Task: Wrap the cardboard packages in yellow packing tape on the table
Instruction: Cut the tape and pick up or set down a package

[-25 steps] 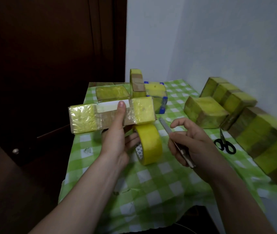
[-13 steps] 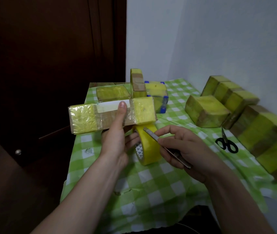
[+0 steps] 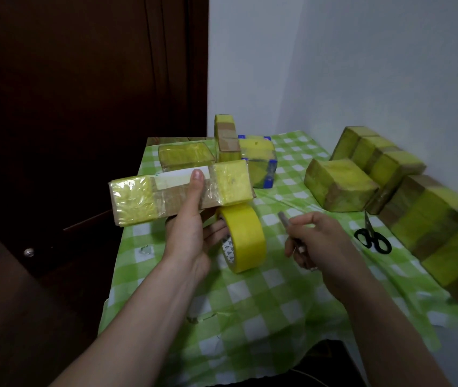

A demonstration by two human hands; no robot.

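Observation:
My left hand [image 3: 191, 230] grips a long cardboard package [image 3: 135, 199] above the table, thumb on its top. Yellow tape covers both ends of the package, and a white label and bare cardboard show in the middle. A roll of yellow packing tape [image 3: 246, 237] hangs from the package's right end, just right of my left fingers. My right hand [image 3: 315, 241] holds a small metal cutter [image 3: 286, 223] to the right of the roll, with its tip pointing up and left, apart from the tape.
A green checked cloth [image 3: 250, 303] covers the table. Several taped packages [image 3: 339, 184] lie along the right wall, and others [image 3: 186, 156] stand at the back. Black scissors [image 3: 371, 237] lie right of my right hand. A dark door is on the left.
My right hand went left with the cutter up to the tape roll, then pulled back to the right. The package and roll stayed in place.

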